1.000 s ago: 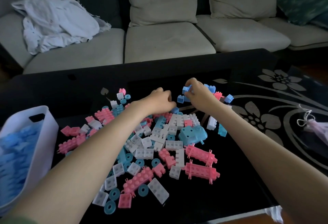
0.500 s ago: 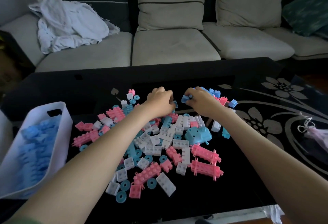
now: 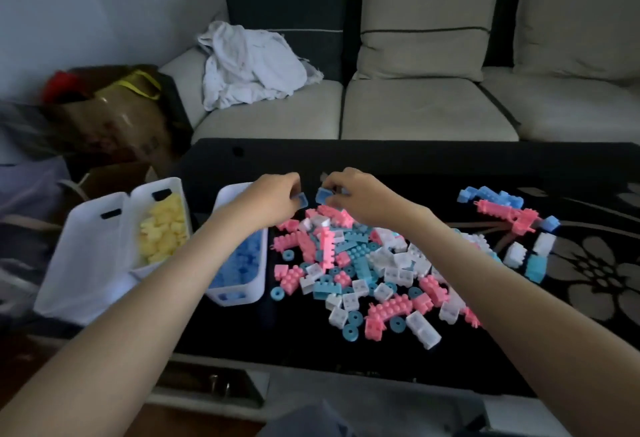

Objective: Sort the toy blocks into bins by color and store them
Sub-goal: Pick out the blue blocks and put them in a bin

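Observation:
A heap of pink, white and teal toy blocks (image 3: 367, 263) lies on the black glass table (image 3: 415, 159). My left hand (image 3: 273, 197) is closed on a small blue block (image 3: 300, 200), held above the far end of the white bin of blue blocks (image 3: 242, 294). My right hand (image 3: 356, 194) pinches another small blue block (image 3: 322, 195) just beside it, over the heap's far edge. A second white bin (image 3: 173, 187) to the left holds yellow blocks (image 3: 161, 232). A third white bin (image 3: 79, 256) stands further left.
More blue, pink and white blocks (image 3: 509, 211) lie apart at the right on the table's flower pattern. A beige sofa (image 3: 408, 111) with a crumpled white cloth (image 3: 249, 62) stands behind. A brown box (image 3: 121, 118) and bags sit at the left.
Both hands have carried their blue blocks left, from over the heap toward the blue bin. The view has swung left, so the yellow bin and a third bin now show.

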Motion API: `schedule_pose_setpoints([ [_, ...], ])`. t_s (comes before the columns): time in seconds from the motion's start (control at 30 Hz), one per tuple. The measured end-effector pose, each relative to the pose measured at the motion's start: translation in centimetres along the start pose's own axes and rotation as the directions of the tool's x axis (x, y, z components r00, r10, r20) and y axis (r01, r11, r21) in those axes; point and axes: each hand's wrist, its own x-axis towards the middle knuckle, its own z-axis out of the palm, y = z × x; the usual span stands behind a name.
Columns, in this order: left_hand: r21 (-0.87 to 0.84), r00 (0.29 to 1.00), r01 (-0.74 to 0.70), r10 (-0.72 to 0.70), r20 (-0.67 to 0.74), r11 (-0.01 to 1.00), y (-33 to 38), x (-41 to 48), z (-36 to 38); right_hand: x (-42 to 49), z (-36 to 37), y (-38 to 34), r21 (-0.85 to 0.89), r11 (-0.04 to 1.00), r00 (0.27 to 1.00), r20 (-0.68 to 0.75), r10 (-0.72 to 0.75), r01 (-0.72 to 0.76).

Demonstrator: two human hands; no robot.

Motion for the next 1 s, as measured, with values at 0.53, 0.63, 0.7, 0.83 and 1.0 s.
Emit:
schedule_pose_setpoints([
  [0.53,-0.141,0.976,0.157,-0.131,0.176,0.978,-8.7,-7.1,0.1,4.9,8.1,-8.6,0.119,0.990,0.990,0.113,-0.082,0.069],
  [0.63,-0.171,0.982,0.153,-0.130,0.137,0.973,-8.5,-6.7,0.1,4.8,8.2,-8.5,0.141,0.988,0.979,0.182,-0.091,0.065],
  [0.7,-0.164,0.986,0.140,-0.123,0.110,0.977,-8.3,-6.4,0.1,4.5,8.1,-8.6,0.170,0.983,0.942,0.311,-0.125,0.074],
  [0.83,-0.170,0.988,0.148,-0.138,0.072,0.974,-8.3,-6.1,0.0,3.7,8.1,-8.7,0.149,0.983,0.892,0.421,-0.163,0.109],
  [1.0,-0.181,0.981,0.191,-0.184,0.057,0.965,-8.4,-5.9,0.2,3.1,8.0,-9.0,0.093,0.988,0.894,0.421,-0.152,0.124],
])
